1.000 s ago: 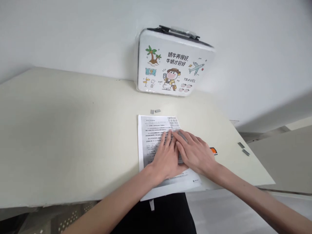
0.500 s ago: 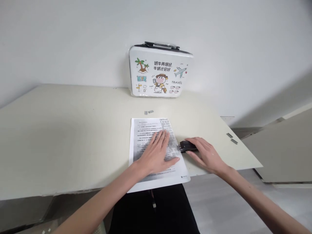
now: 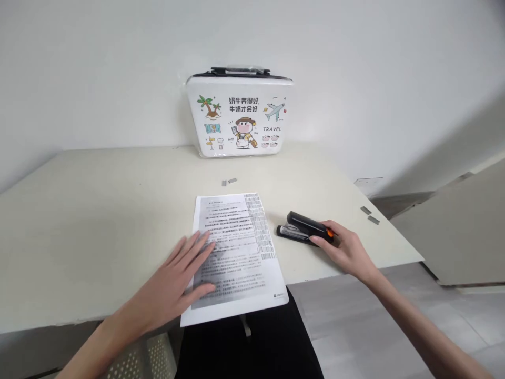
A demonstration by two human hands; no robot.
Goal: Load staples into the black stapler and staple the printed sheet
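Note:
A printed sheet of paper (image 3: 236,263) lies on the table with its lower edge past the front edge; whether it is one sheet or a stack I cannot tell. Flat on its left side rests my left hand (image 3: 173,287), fingers spread. To the right of the paper, my right hand (image 3: 345,247) grips the rear end of a black stapler (image 3: 305,225) with an orange part at its back. The stapler's jaws are apart from the paper and point left, with the metal inside showing between them.
A white cartoon-printed case (image 3: 240,118) with a black handle stands against the wall at the back. Small grey staple strips (image 3: 232,180) lie beyond the paper, and more staple strips (image 3: 370,215) sit near the right edge of the pale table (image 3: 98,226).
My right hand has drawn the stapler away from the paper's right edge, and its jaws now show. My left hand has slid left across the page.

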